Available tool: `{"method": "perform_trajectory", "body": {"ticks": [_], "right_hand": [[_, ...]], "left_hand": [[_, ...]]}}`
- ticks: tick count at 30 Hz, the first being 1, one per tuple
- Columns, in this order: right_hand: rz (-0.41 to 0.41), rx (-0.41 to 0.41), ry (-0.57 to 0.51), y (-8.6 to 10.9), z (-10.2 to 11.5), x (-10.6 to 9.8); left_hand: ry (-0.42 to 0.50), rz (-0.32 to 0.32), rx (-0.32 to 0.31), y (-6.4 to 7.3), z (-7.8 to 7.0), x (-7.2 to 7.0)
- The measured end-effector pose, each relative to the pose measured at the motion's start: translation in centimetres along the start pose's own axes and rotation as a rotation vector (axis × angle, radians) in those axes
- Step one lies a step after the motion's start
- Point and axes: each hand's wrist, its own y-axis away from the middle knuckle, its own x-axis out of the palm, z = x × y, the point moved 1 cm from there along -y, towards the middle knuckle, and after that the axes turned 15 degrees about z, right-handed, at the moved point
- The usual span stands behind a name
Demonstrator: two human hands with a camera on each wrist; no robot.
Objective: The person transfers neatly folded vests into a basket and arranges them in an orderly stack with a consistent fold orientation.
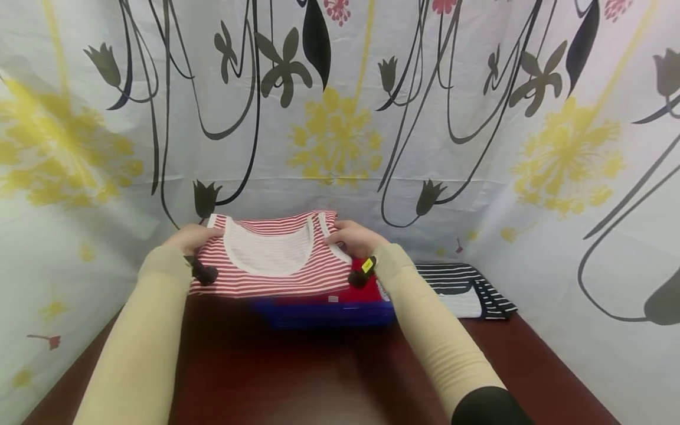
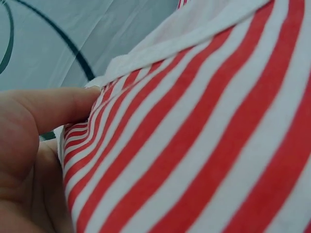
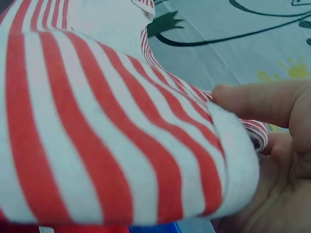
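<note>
A red-and-white striped shirt with white trim round its scooped neck is held up between both hands. My left hand pinches its left side near the neckline, thumb on the front of the cloth in the left wrist view. At the other side my right hand grips the white-edged armhole, with the thumb on top and the fingers under the cloth. Below and behind the shirt sits a blue tray, partly covered by it. Red cloth shows inside the tray.
To the right of the tray lies a folded black-and-white striped garment on the dark red-brown table. A white curtain with printed flowers hangs behind the table and along both sides.
</note>
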Motion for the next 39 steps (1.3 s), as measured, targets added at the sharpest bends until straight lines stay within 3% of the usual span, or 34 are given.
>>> {"method": "perform_trajectory", "body": {"ticks": [7, 25, 31, 39], "right_hand": [[0.015, -0.024, 0.028, 1.9, -0.1, -1.9], [-0.053, 0.034, 0.053, 5.3, -1.2, -6.0], [-0.095, 0.047, 0.039, 6.4, -1.8, -7.5], [-0.139, 0.091, 0.029, 7.7, -2.4, -8.1]], "left_hand": [[0.001, 0.019, 0.07, -1.3, -1.1, 2.0], [-0.013, 0.011, 0.043, -5.5, -2.7, 6.4], [0.04, 0.037, 0.036, -6.7, -3.2, 8.1], [0.039, 0.041, 0.046, -8.1, -3.0, 9.5]]}}
